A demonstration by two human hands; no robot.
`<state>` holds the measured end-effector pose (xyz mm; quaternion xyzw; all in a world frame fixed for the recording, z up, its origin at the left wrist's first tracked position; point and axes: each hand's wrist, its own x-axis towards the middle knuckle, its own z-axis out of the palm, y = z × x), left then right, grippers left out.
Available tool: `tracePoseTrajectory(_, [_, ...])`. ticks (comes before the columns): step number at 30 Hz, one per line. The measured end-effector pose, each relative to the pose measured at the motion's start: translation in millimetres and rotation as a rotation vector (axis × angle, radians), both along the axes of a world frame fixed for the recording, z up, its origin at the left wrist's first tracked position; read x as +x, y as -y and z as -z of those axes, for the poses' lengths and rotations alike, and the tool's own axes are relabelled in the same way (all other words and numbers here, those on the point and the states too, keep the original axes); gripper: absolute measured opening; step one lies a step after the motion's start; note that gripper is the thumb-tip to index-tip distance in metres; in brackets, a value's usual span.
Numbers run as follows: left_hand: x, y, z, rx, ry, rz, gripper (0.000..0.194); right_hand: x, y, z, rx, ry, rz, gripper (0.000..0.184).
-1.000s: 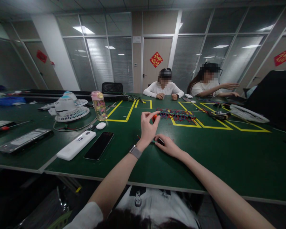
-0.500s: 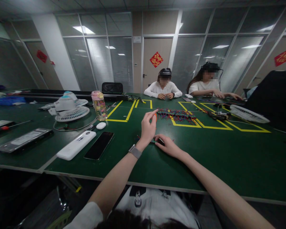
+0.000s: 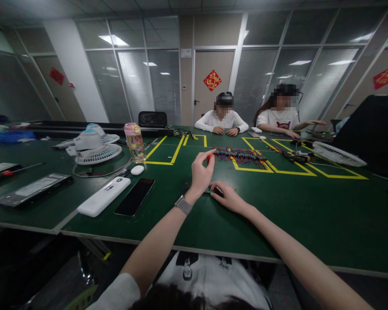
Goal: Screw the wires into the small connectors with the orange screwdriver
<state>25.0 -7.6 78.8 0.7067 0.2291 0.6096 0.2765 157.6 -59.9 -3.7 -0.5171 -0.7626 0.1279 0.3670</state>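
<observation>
My left hand (image 3: 201,173), with a grey-banded watch on the wrist, is raised with its fingers closed around an orange-red handle (image 3: 210,158). The rest of that tool is hidden by the hand. Below it, my right hand (image 3: 225,196) rests on the green table (image 3: 233,232), its fingers pinching the edge of a small green circuit board (image 3: 208,190). Thin wires stick out on both sides of the board, and my left wrist covers part of it. Just beyond my hands lies a long row of wired circuit boards (image 3: 241,156) with red and blue leads.
To the left are a black phone (image 3: 135,197), a white power bank (image 3: 104,196), a white earbud case (image 3: 137,170), a pink-lidded bottle (image 3: 136,143) and a white fan (image 3: 97,146). Yellow tape (image 3: 255,170) marks the table. Two people sit opposite; a fan grille (image 3: 338,154) lies right.
My left hand has shifted very slightly to the right; my right hand stays on the board. Across the table, one person's hands have moved apart and the other person has lifted a hand.
</observation>
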Motion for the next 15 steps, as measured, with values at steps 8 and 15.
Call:
tracePoseTrajectory(8, [1.4, -3.6, 3.0, 0.000, -0.007, 0.009, 0.028, -1.7, 0.8, -1.3, -0.009, 0.022, 0.019, 0.006])
tracePoseTrajectory(15, [-0.8, 1.7, 1.4, 0.096, -0.057, -0.098, 0.018, -2.0, 0.9, -1.9, 0.003, 0.030, 0.024, 0.006])
